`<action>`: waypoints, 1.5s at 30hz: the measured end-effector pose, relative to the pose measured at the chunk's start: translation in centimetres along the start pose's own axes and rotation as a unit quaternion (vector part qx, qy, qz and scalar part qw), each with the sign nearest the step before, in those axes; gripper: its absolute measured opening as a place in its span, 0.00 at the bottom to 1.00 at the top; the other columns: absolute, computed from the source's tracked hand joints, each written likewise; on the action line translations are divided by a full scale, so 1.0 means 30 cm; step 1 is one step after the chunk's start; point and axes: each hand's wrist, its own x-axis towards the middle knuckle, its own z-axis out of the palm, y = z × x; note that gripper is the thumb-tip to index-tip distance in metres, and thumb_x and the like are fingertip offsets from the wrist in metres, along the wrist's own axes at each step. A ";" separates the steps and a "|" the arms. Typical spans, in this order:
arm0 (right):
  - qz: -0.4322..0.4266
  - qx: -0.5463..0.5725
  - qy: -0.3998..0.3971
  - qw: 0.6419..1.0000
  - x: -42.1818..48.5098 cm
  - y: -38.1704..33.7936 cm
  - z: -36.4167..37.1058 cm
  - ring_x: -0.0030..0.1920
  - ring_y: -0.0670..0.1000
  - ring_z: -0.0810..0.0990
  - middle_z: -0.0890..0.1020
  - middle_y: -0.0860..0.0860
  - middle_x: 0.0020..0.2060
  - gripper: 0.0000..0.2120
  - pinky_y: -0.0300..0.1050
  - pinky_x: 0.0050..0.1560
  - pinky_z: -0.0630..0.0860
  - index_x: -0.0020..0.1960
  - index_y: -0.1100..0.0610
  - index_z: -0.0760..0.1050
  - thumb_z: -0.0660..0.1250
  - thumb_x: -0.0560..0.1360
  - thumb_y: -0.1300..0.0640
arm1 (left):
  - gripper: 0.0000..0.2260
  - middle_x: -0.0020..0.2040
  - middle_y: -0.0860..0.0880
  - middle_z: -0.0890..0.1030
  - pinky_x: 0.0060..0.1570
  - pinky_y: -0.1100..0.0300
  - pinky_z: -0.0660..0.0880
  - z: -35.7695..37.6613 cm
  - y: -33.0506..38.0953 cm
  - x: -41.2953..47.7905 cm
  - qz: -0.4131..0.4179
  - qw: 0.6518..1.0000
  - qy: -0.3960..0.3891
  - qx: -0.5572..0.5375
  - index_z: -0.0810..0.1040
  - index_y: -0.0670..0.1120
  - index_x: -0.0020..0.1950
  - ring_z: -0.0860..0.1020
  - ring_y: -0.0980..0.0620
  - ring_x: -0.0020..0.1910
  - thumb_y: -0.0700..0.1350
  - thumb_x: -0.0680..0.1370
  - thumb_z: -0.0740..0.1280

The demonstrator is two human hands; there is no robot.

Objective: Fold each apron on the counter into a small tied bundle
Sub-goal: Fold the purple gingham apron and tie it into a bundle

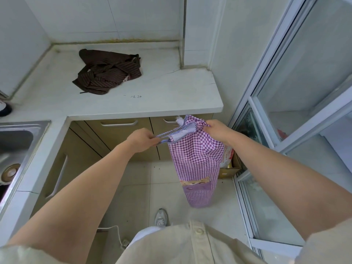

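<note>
**Purple apron held in the air in front of the counter, both hands gripping**

Head view: both bare forearms reach forward and slightly inward, ending just below the front edge of the white counter (171, 92). The left hand (142, 140) is knuckles-up, fingers curled into a fist round the blue-and-white striped straps (167, 134), which run taut from it up to the top of the purple checked apron (196, 161). The right hand (217, 130), also in front of the counter's edge and near its right end, has its fingers curled tight round the bunched top corner of that apron. The apron hangs lengthwise from the two hands, clear of the counter, in front of the tan cabinet doors (118, 134) below it; its patterned pocket is at the lower end, above the floor tiles.

On the counter, towards its back wall, the brown striped apron (108, 73) lies in a loose crumpled heap, well apart from both hands. A steel sink (17, 141) is set into the counter's left wing. On the floor beyond the counter's right end stands a cardboard box (231, 169), beside a glass sliding door (304, 73). One grey shoe (161, 219) shows on the tiles below.
</note>
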 end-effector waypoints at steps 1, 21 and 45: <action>0.017 -0.006 0.021 1.000 0.008 0.012 -0.004 0.55 0.62 0.79 0.82 0.62 0.53 0.16 0.57 0.62 0.74 0.57 0.65 0.78 0.55 0.83 0.57 | 0.19 0.27 0.49 0.68 0.32 0.59 0.60 0.000 -0.039 0.005 -0.036 0.999 0.014 0.026 0.76 0.44 0.34 0.67 0.49 0.31 0.54 0.79 0.64; -0.130 0.012 -0.046 0.990 -0.047 -0.080 0.039 0.54 0.49 0.80 0.81 0.50 0.55 0.16 0.46 0.56 0.76 0.61 0.54 0.74 0.71 0.75 0.52 | 0.08 0.46 0.39 0.82 0.47 0.54 0.72 0.026 0.145 -0.065 0.093 0.972 0.086 -0.197 0.78 0.38 0.50 0.79 0.44 0.44 0.42 0.81 0.63; -0.128 -0.094 -0.158 0.975 0.186 -0.396 0.485 0.48 0.50 0.79 0.81 0.53 0.51 0.08 0.42 0.48 0.73 0.53 0.61 0.77 0.64 0.80 0.56 | 0.16 0.48 0.45 0.85 0.57 0.49 0.76 -0.333 -0.240 0.034 -0.080 0.829 0.022 -0.553 0.80 0.44 0.53 0.82 0.43 0.51 0.49 0.83 0.55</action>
